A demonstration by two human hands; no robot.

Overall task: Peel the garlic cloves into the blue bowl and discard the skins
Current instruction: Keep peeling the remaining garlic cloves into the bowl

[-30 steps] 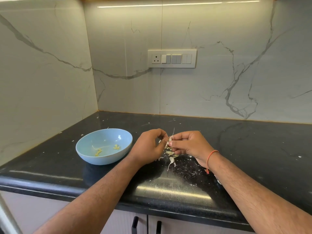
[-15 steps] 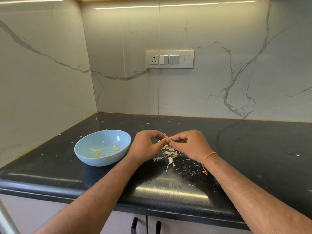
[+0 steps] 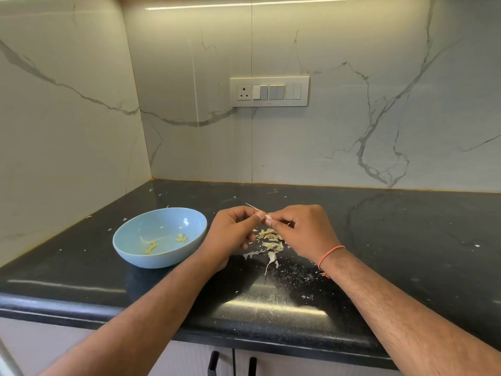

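The black countertop (image 3: 406, 240) runs along the marble wall, which carries a switch panel (image 3: 269, 91), and on the counter's left part sits the blue bowl (image 3: 160, 237), holding a few yellowish peeled pieces (image 3: 151, 246). Just right of the bowl, the left hand (image 3: 233, 234) and the right hand (image 3: 303, 229) meet fingertip to fingertip above a loose pile of skins (image 3: 271, 240), both pinching one small garlic clove (image 3: 267, 216) between thumb and forefinger, the other fingers curled under. Compared with a second ago, the hands have closed tighter together and a thin strip of skin (image 3: 252, 206) now sticks up and leftward from the left hand's pinch, where it earlier stood more upright; this suggests the skin is being drawn off the clove. The clove is not yet bare, so it has still to go into the bowl, and the skins on the counter remain to be discarded
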